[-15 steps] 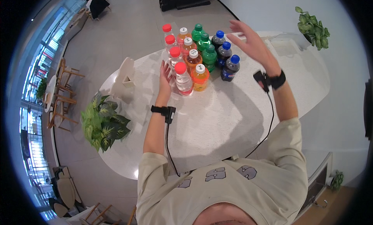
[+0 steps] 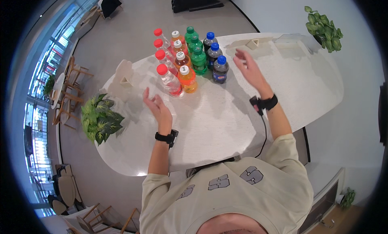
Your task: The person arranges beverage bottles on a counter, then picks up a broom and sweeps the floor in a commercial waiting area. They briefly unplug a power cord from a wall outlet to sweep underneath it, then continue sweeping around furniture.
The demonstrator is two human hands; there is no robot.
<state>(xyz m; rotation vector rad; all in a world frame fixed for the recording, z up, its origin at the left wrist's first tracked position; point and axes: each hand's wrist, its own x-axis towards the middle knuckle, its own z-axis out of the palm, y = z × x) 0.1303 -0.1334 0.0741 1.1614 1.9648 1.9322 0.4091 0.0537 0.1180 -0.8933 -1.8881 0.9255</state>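
Bottles of drink stand upright in four-coloured rows on the white table (image 2: 210, 124). Clear bottles with red caps (image 2: 171, 82) form the left row. Beside them come orange-drink bottles with white caps (image 2: 188, 82), then green bottles (image 2: 199, 62), then dark cola bottles with blue caps (image 2: 220, 71) on the right. My left hand (image 2: 158, 108) hovers to the near left of the nearest red-capped bottle, fingers apart and holding nothing. To the right of the cola bottles, my right hand (image 2: 249, 70) is also empty with its fingers spread, touching no bottle.
A leafy plant (image 2: 101, 118) is at the table's left edge, near a pale stand (image 2: 122, 78). Another pale stand (image 2: 252, 43) and a clear tray (image 2: 289, 42) lie at the far right, by a second plant (image 2: 324, 29). Wooden chairs (image 2: 72, 96) are farther left.
Both hands have drawn back toward me, away from the bottles. My right hand has come lower, uncovering the pale stand behind it. The bottles keep their rows; the view has shifted.
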